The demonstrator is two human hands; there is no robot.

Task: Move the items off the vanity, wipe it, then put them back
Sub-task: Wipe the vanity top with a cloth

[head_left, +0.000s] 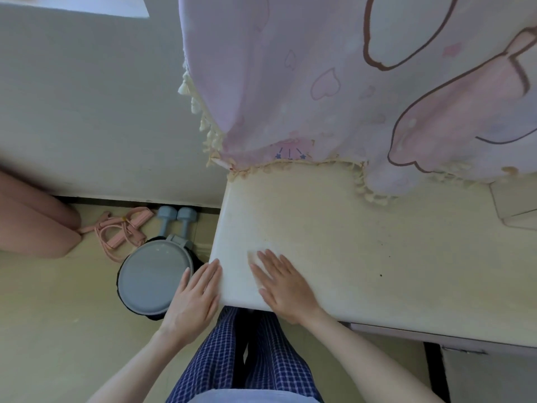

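Now your right hand presses flat on the wipe, mid-wipe on the cleared vanity; left hand spread, empty; returning items remains.

Two bare forearms reaching up from the bottom of the frame. Left hand low centre, flat, fingers together and extended, pointing up and right. Right hand just right of it, palm down, fingers spread flat, wrist bent slightly.

two hands, two dumbbells, one cloth, one curtain
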